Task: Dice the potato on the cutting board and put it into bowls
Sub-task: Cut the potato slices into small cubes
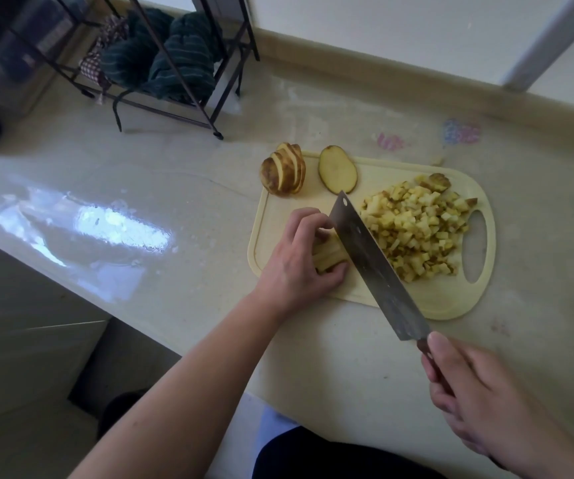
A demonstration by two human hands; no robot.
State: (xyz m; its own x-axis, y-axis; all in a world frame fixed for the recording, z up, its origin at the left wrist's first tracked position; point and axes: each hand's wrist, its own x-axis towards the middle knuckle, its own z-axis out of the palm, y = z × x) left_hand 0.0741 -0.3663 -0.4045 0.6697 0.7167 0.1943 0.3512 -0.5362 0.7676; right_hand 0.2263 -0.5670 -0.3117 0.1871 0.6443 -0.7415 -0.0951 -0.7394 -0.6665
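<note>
Potato strips (pixel 330 255) on cutting board (pixel 444 302), near left edge, bunched under left hand (pixel 299 267). Left grip curled over strips, fingertips and thumb pinching bundle. Right hand (pixel 496 406) at lower right, grip wrapped fully around dark handle of cleaver (pixel 377 271). Blade angled across board, edge down just beside strips, between left hand and diced pile (pixel 417 229). Diced pile on right half of board, next to handle hole. Sliced potato half (pixel 284 171) fanned at far left corner of board; single flat slice (pixel 338 169) just beside. Board flat on pale table (pixel 175 188). Wire rack (pixel 175 63) with dark cloths at far left of table.
</note>
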